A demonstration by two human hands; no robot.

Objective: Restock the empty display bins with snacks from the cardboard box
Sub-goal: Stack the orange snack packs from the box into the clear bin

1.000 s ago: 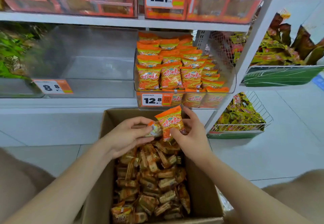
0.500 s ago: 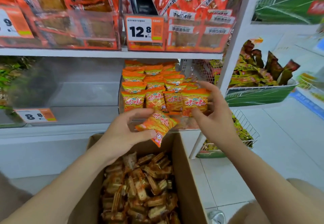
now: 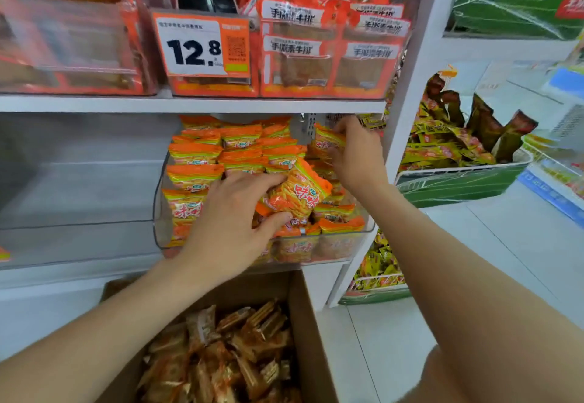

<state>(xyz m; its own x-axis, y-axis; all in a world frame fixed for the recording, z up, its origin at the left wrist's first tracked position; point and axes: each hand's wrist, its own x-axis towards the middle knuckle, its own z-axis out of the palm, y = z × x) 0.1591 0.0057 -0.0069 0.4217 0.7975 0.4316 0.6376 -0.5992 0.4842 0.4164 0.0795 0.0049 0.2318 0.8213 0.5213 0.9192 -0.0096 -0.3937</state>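
A clear display bin (image 3: 344, 246) on the middle shelf holds several orange snack packs. My left hand (image 3: 230, 225) grips an orange snack pack (image 3: 297, 195) and holds it over the front of the bin. At the bin's back right, my right hand (image 3: 357, 156) pinches a second orange pack (image 3: 325, 142). Below stands the open cardboard box (image 3: 311, 323), filled with several brown-orange wrapped snacks (image 3: 234, 355).
An empty clear bin (image 3: 79, 213) sits to the left on the same shelf. The upper shelf (image 3: 189, 104) carries red packs and a 12.8 price tag (image 3: 202, 45). To the right stand a white shelf post (image 3: 414, 93), wire baskets of yellow-green packs (image 3: 455, 150) and white tiled floor.
Both hands rose from the box to the bin, each carrying an orange pack. The right hand reached to the bin's back right. The view tilted upward.
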